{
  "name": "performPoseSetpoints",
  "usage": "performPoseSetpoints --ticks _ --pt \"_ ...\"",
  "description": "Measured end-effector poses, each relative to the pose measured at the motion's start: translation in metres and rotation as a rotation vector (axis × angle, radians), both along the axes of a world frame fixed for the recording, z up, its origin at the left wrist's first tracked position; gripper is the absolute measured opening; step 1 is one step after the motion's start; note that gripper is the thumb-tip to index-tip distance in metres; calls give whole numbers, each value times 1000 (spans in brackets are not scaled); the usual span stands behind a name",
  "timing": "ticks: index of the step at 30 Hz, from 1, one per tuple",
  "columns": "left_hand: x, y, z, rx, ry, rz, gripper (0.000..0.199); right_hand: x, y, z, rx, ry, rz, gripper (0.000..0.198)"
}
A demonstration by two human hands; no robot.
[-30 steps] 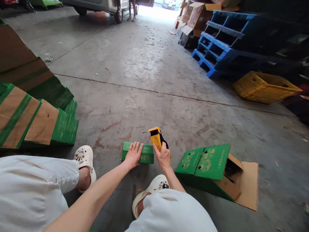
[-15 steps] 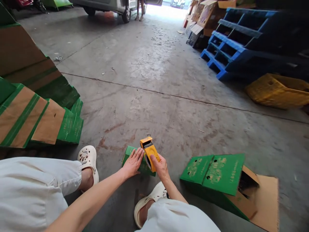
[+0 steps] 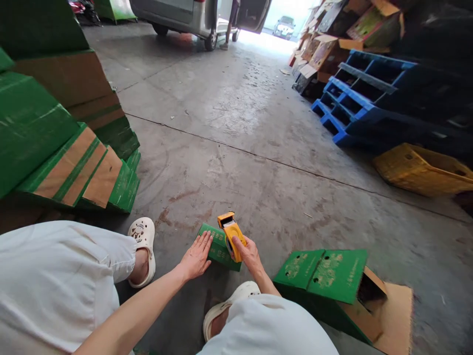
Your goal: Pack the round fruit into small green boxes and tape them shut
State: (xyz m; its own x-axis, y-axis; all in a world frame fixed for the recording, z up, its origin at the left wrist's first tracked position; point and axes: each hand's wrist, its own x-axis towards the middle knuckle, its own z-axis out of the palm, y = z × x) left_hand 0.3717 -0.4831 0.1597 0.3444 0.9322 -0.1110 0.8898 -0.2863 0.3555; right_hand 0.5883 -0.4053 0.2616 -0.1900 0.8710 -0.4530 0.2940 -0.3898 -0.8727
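Note:
A small green cardboard box with pale printed lettering lies on the floor between my feet. My left hand rests flat on the left part of its top, fingers stretched out. In my right hand is a yellow tape dispenser, held by its body with the fingers wrapped round it. The dispenser is tilted over the right part of the box. Whether its head touches the cardboard, I cannot tell. The box's far right edge is partly hidden behind the dispenser.
To the right lies a green carton with its end flaps open. Green and brown cartons are stacked on the left. Farther off are blue pallets, a yellow crate, a heap of boxes and a van with a person beside it.
My left hand has drawn back from the dispenser towards the box's left side, uncovering printed lettering. My right hand still grips the dispenser. The camera view has shifted.

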Motion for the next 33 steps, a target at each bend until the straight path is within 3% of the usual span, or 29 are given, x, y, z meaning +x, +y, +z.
performPoseSetpoints --ticks 6,10,13,15,18,19,21,23,27,33 --pt "-6 6 -6 -92 -44 -40 111 -22 13 17 168 -38 230 60" --pt "-5 7 -5 -142 -99 -29 101 -34 21 7 107 -76 302 61" --pt "-5 8 4 -127 -260 62 92 -32 24 -5 104 -93 288 64" --pt "-7 9 11 -112 -480 229 74 -28 24 -11 93 -80 302 65" --pt "-13 18 22 -304 -992 703 44 -22 22 -15 69 -79 339 63" --pt "-16 23 25 -407 -1137 841 42 -21 22 -14 68 -83 352 62" --pt "-22 35 29 -584 -1318 973 58 -20 22 -13 64 -90 383 58" --pt "-28 46 32 -703 -1442 988 72 -21 23 -11 63 -99 421 54" --pt "-39 58 33 -899 -1682 1008 69 -23 26 -4 80 -165 487 47" --pt "-55 60 37 -906 -1721 941 57 -32 39 16 49 -305 583 52"
